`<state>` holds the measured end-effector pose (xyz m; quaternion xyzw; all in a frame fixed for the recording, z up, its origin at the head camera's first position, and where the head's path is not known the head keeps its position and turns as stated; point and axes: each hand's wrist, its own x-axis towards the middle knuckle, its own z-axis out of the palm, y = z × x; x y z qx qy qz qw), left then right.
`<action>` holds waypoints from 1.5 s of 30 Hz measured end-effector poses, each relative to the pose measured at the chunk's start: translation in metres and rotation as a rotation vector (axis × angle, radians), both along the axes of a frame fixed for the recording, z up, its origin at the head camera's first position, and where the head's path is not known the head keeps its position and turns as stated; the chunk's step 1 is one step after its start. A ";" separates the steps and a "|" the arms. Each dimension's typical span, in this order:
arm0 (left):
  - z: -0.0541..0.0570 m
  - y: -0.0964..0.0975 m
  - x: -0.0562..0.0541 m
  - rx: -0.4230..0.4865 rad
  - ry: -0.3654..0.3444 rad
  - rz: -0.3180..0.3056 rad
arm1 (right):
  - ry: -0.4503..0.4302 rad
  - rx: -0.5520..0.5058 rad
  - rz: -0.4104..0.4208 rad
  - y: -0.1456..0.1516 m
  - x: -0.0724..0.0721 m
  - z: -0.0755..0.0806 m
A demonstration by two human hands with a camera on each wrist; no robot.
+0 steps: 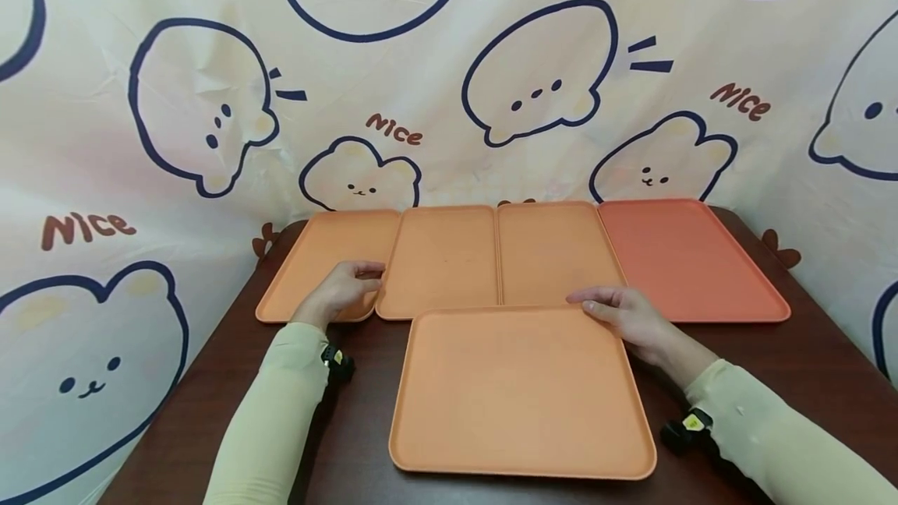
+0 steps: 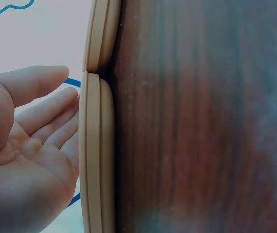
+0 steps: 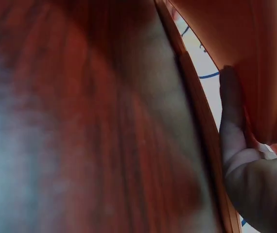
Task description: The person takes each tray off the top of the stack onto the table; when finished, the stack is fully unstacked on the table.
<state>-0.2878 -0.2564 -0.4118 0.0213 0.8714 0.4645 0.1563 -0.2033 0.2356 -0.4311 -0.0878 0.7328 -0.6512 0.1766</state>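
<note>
My right hand (image 1: 634, 322) grips a light orange tray (image 1: 522, 388) by its far right corner, thumb on top. In the right wrist view the fingers (image 3: 232, 109) reach beneath this tray (image 3: 260, 53), which is raised off the table there. My left hand (image 1: 340, 287) is over the leftmost orange tray (image 1: 344, 236), by its seam with the second orange tray (image 1: 445, 259). Its fingers are loosely extended and hold nothing. In the left wrist view the fingertips come close to the tray edge (image 2: 91, 155); contact is unclear.
A third orange tray (image 1: 554, 244) and a coral-red tray (image 1: 691, 256) continue the row along the back of the dark wooden table (image 1: 351, 404). Behind hangs a pale cloth (image 1: 435, 92) with bear drawings. Black wrist devices (image 1: 338, 363) are strapped at both sleeves.
</note>
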 end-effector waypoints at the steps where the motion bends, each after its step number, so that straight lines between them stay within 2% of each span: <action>1: 0.000 0.000 -0.001 0.001 0.003 -0.001 | 0.004 0.011 0.014 0.000 0.001 0.000; 4: -0.001 -0.001 -0.002 0.005 0.010 -0.005 | 0.032 0.095 0.024 -0.002 0.003 0.001; 7: -0.001 -0.001 -0.002 0.003 0.010 -0.009 | 0.134 0.257 0.006 -0.006 0.005 0.002; 11: 0.000 -0.001 0.000 -0.003 0.008 -0.010 | 0.389 0.517 -0.030 -0.013 0.007 0.004; 14: 0.000 -0.002 0.000 -0.008 0.008 -0.010 | 0.552 0.661 -0.053 -0.020 0.007 0.006; 18: 0.001 -0.002 0.001 -0.004 0.008 -0.009 | 0.672 0.766 -0.061 -0.027 0.005 0.008; 21: 0.001 -0.002 0.001 0.003 0.002 -0.006 | 0.696 0.802 -0.049 -0.032 0.003 0.009; 32: 0.003 -0.003 0.001 0.002 -0.010 0.001 | 0.649 0.967 -0.017 -0.046 0.002 0.015; 39: 0.003 -0.002 0.003 -0.007 -0.008 0.000 | 0.601 0.979 -0.009 -0.046 -0.003 0.013; 45: 0.004 0.001 0.002 -0.018 0.006 -0.007 | 0.607 0.989 -0.014 -0.047 -0.003 0.014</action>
